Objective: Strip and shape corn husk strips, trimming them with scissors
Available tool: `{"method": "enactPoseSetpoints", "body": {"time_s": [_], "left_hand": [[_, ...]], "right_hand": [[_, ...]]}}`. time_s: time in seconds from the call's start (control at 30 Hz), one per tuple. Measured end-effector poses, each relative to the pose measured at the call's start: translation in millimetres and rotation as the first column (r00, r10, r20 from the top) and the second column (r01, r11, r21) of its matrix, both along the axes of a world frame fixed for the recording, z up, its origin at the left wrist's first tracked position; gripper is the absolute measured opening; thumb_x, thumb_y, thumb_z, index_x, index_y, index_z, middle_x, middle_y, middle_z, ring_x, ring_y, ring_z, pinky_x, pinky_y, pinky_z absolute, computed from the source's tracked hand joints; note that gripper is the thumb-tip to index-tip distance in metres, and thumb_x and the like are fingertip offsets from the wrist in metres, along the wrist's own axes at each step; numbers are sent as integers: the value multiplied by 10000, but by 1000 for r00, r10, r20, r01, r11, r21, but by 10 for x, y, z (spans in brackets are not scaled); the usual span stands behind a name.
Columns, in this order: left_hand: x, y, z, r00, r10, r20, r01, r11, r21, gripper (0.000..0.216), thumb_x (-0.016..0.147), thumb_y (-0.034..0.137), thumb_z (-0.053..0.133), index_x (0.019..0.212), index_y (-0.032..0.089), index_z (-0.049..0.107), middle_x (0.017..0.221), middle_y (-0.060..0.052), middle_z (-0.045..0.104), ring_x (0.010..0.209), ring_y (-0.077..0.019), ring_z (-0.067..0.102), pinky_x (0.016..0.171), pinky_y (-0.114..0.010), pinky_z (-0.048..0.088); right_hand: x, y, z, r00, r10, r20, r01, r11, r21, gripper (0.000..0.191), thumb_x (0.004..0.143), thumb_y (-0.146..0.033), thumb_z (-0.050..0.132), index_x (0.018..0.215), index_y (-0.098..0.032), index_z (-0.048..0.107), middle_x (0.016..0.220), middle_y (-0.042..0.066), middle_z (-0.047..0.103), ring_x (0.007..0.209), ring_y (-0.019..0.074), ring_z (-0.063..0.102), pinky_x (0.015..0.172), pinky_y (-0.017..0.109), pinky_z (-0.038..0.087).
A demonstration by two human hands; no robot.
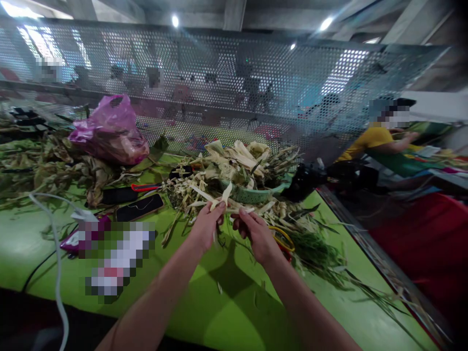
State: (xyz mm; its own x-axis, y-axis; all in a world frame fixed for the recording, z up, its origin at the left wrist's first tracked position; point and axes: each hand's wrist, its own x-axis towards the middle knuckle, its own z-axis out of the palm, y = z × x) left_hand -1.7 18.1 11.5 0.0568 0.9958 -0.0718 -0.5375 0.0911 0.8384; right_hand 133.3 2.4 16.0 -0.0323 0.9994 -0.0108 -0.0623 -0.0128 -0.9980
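Pinched in my left hand [208,225] is a bundle of pale dried husk strips [227,194], which fan out above the thumb. My right hand [256,233] is just beside it, thumb and fingers pressed together at the end of a pale strip that runs between the hands. Both hands hover over the green table. Behind them a green plastic basket [252,194] is heaped with dried corn husks [243,161]. Yellow-handled scissors [283,239] lie partly hidden beyond my right wrist.
On the left are a purple plastic bag [111,131], a phone [139,208], a red-handled cutter [146,187], a white cable [58,273] and dried leaves [47,161]. Green stems [321,253] spread at right. A perforated metal panel [204,83] stands behind; a person in yellow [373,141] sits at right.
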Motion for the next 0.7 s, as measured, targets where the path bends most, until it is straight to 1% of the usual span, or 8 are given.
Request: {"method": "enactPoseSetpoints", "body": {"time_s": [0.07, 0.17, 0.3, 0.37, 0.43, 0.57, 0.63, 0.7], "left_hand": [[1, -13, 5, 997, -72, 2, 72, 997, 4, 373, 636, 435, 753, 815, 138, 616, 621, 59, 457, 475, -24, 315, 453, -189, 242], [-11, -36, 28, 988, -155, -2, 155, 987, -33, 430, 612, 460, 766, 828, 117, 621, 568, 80, 361, 451, -15, 256, 435, -186, 184], [-24, -68, 69, 979, -205, -6, 205, 979, -21, 442, 668, 504, 713, 833, 99, 644, 573, 76, 310, 450, -13, 227, 427, -189, 149], [-33, -73, 79, 975, -221, -5, 221, 975, -16, 440, 695, 521, 681, 836, 105, 651, 575, 72, 317, 446, -14, 219, 425, -192, 137], [-46, -67, 79, 976, -218, -12, 217, 975, -37, 435, 709, 530, 661, 854, 120, 652, 580, 65, 355, 441, -17, 216, 426, -192, 134], [-63, -50, 59, 976, -176, -126, 168, 983, -75, 413, 691, 512, 676, 879, 145, 655, 667, 22, 505, 483, -33, 300, 443, -185, 181], [-56, -55, 51, 961, -179, -209, 168, 983, -72, 425, 691, 529, 666, 887, 152, 662, 699, 7, 541, 521, -50, 347, 462, -189, 218], [-39, -74, 50, 936, -209, -283, 198, 978, -70, 435, 702, 551, 644, 886, 157, 661, 688, 7, 538, 538, -64, 360, 478, -198, 237]], "right_hand": [[22, 25, -37, 998, -23, -63, 23, 1000, -1, 312, 757, -480, 643, 706, -173, 616, 584, -10, 573, 484, 100, 427, 451, 236, 304], [72, 64, -65, 991, -69, -114, 72, 997, 22, 265, 719, -427, 694, 694, -178, 608, 572, -23, 566, 497, 101, 439, 463, 235, 303], [152, 108, -70, 983, -137, -119, 144, 988, 56, 277, 709, -421, 704, 666, -168, 600, 545, -35, 518, 494, 96, 411, 472, 237, 288], [190, 125, -74, 985, -152, -80, 157, 985, 70, 283, 717, -431, 694, 681, -167, 600, 547, -37, 508, 498, 99, 406, 478, 239, 291], [227, 140, -71, 987, -160, 18, 157, 982, 105, 284, 708, -438, 696, 717, -168, 607, 574, -31, 526, 520, 111, 433, 499, 243, 319], [287, 146, -13, 928, -202, 314, 115, 955, 272, 348, 650, -416, 741, 891, -178, 662, 835, 31, 631, 693, 163, 535, 637, 287, 416], [290, 133, 26, 927, -163, 337, 66, 957, 282, 326, 718, -454, 678, 897, -181, 680, 917, 54, 638, 789, 186, 555, 705, 307, 432], [270, 111, 55, 966, -61, 252, 8, 978, 209, 320, 776, -484, 611, 817, -174, 681, 856, 48, 643, 788, 185, 559, 698, 297, 435]]}}
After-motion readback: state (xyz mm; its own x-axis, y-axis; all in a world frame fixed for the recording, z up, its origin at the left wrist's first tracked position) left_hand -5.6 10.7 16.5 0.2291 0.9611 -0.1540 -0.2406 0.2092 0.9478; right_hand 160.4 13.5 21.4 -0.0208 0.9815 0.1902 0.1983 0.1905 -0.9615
